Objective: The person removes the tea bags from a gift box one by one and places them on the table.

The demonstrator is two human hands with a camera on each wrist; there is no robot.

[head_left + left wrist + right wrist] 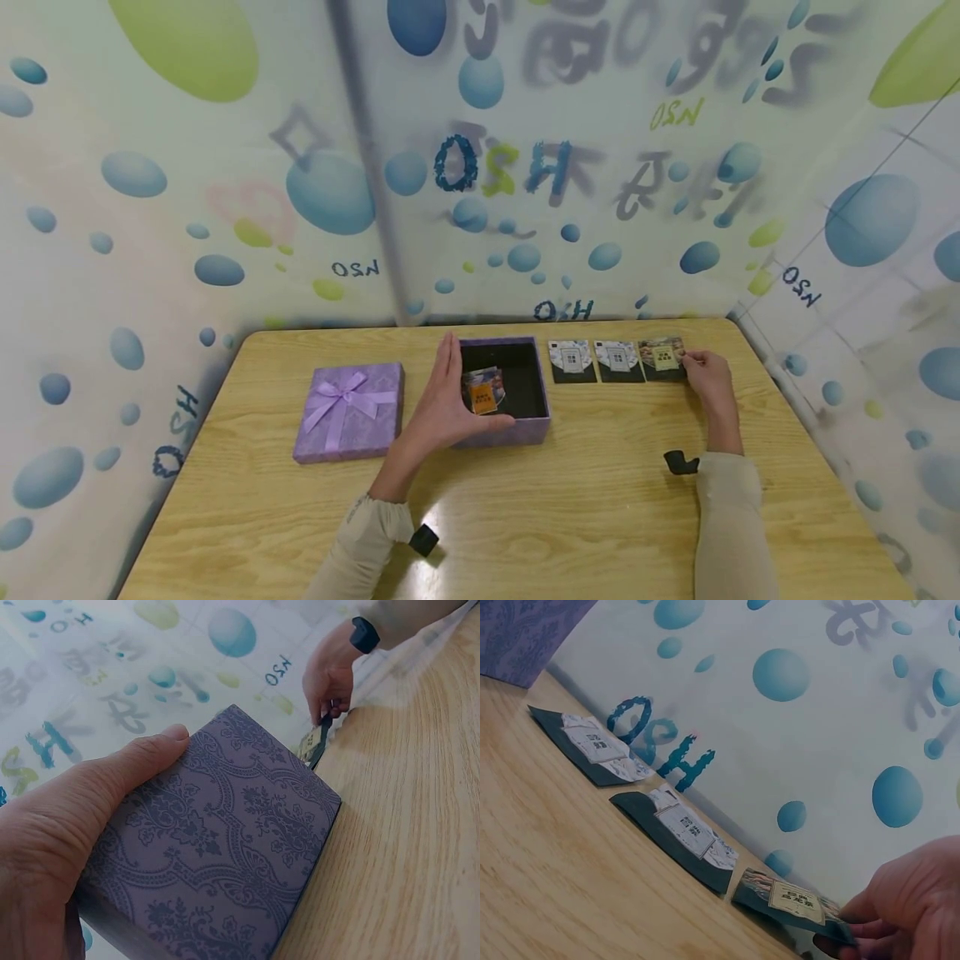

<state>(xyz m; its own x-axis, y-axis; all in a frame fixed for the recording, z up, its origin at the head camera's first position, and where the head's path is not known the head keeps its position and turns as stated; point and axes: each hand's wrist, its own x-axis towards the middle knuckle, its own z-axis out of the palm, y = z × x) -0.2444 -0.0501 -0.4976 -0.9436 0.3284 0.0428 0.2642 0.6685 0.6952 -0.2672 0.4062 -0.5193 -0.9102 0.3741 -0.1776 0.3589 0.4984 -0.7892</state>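
Nearest, two pale sleeves point(352, 546) come in over the close side of the table, each with a small black block point(424, 540) at the wrist. The wooden table point(585, 517) has a light yellow-brown top with grain running lengthwise and rounded far corners, and a white glare shines beside the left wrist.

Farther on, the left hand point(442, 408) lies against the purple box point(525, 432), its fingers straight along the left wall and its thumb stretched across the near side. The box stands open, upright, black inside and damask-patterned outside; a colourful packet with an orange label point(483, 398) lies in its left part, though I cannot tell how many are there. To the left, well apart from the box, lies the matching lid point(352, 425), tied with a lilac ribbon bow point(348, 396).

To the right of the box, near the table's back edge, are three tea sachets in a row: two white-and-black ones point(572, 361), then a darker oolong sachet point(662, 358) with a yellowish label. The right hand point(708, 379) pinches this last one by its right edge, thumb and fingertips closed on it, and that edge looks lifted.

Behind everything, a white backdrop point(480, 233) rises, printed with blue and green bubbles, mirrored "H2O" lettering and blurred grey characters; thin grid lines cross its right side
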